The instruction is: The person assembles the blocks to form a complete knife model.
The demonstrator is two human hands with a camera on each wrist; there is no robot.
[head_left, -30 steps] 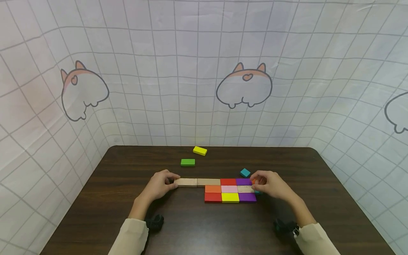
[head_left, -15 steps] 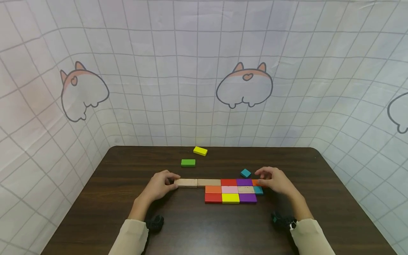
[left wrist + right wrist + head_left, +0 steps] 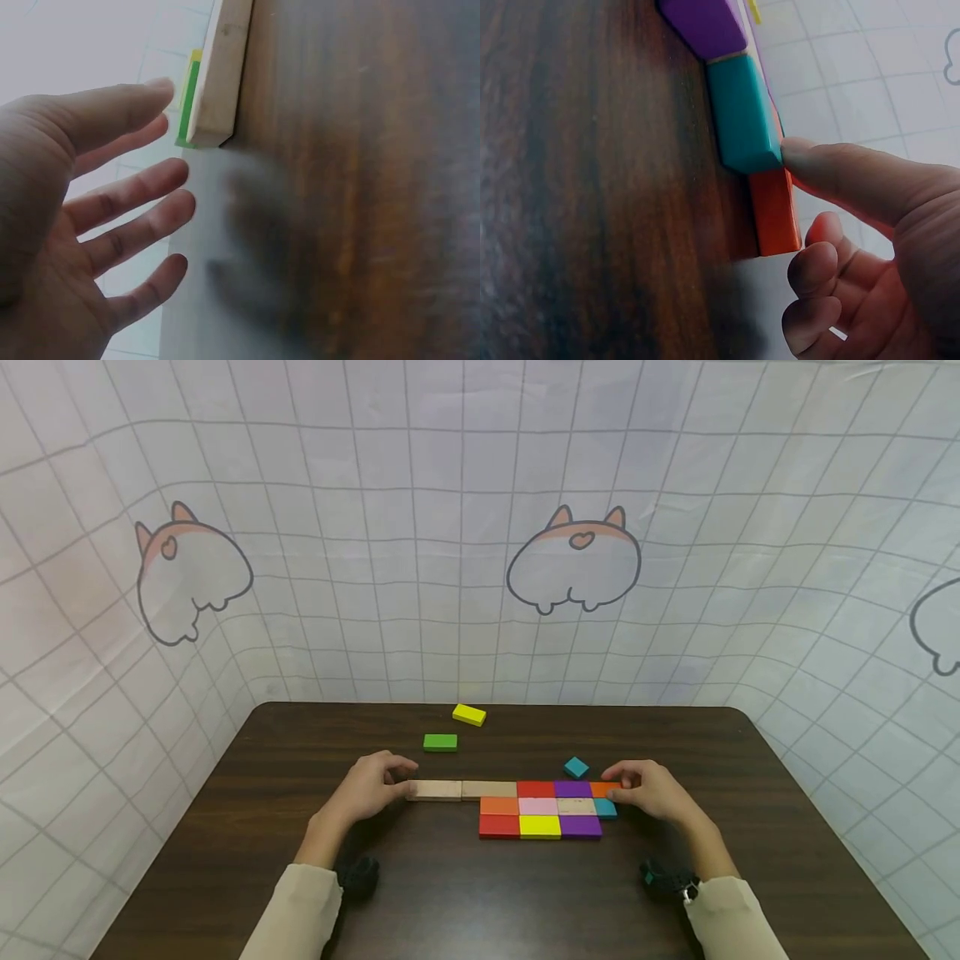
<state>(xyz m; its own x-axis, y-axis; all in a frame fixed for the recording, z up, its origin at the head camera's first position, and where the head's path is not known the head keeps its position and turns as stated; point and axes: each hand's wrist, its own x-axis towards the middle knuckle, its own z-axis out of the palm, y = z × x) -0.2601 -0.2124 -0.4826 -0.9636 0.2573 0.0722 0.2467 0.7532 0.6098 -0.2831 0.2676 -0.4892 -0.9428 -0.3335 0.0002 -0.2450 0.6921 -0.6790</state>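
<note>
Fingers of the left hand point(image 3: 363, 789) are loosely spread and grip nothing; its thumb tip lies near the left end of the outer plain block point(image 3: 435, 790), and in the left wrist view a gap shows between them. On the right hand point(image 3: 654, 789), thumb and index lie about the right end of the orange end block point(image 3: 602, 789), the other fingers loosely curled; whether the two pinch it I cannot tell.

Take the pink block point(image 3: 538, 806), midway in the joined pattern, as landmark. The orange end block lies beyond it and to its right, closing the far row, long axis running left to right; from the right fingertips it reaches leftward, and that hand is much the nearer. The outer plain block is beyond the pink block and well to its left, lying the same way, with the left hand nearer.

Against the orange end block sit a purple block point(image 3: 573, 789) on its left and a teal block point(image 3: 605, 808) on its near side, hemming it in. Farther beyond the pink block, to its right, a loose teal block point(image 3: 576, 767) rests near the right index. Beyond and left are a green block point(image 3: 440, 742) and a yellow block point(image 3: 468, 715).
</note>
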